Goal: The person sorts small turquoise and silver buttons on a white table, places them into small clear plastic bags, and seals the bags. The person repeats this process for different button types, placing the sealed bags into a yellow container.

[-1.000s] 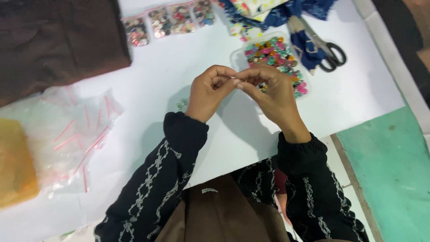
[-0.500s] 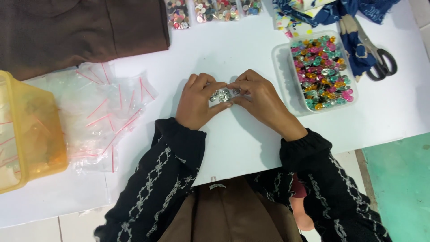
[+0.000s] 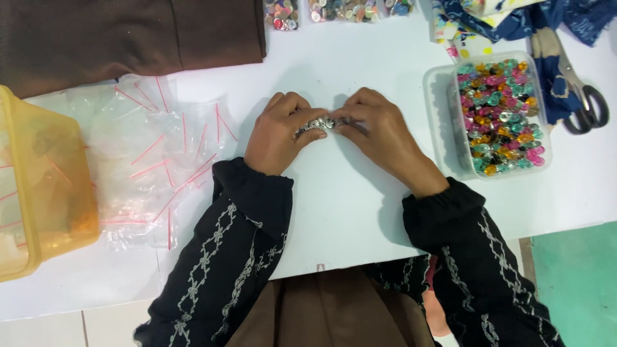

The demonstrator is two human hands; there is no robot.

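From the head camera, we looked down at a white table [image 3: 360, 212]. Our left hand [image 3: 277, 133] and our right hand [image 3: 379, 132] met in the middle of it, almost touching. Between them we held a small clear bag of buttons [image 3: 319, 124]. The fingers of both hands were pressed together, pinching the little bag from each side. The bag lay sideways, its long side running from left to right, from one hand to the other. It sat right at our fingertips, just above the table, so both hands were equally near to it.

To the right of our right hand stood a clear plastic tub [image 3: 440, 128] full of shiny colourful buttons [image 3: 500, 115]. It was near the right hand, but not touching it. Past the tub lay a pair of scissors [image 3: 581, 96] on some blue patterned cloth [image 3: 514, 22].

To the left of our left hand lay a heap of empty little clear bags with red strips [image 3: 154, 160]. They were near the left hand, but apart from it. Further left sat a yellow plastic box [image 3: 38, 186] at the edge of the picture.

At the far side of the table lay a dark brown cloth [image 3: 128, 32]. Beside it were more small filled bags of buttons [image 3: 340, 9] in a row.
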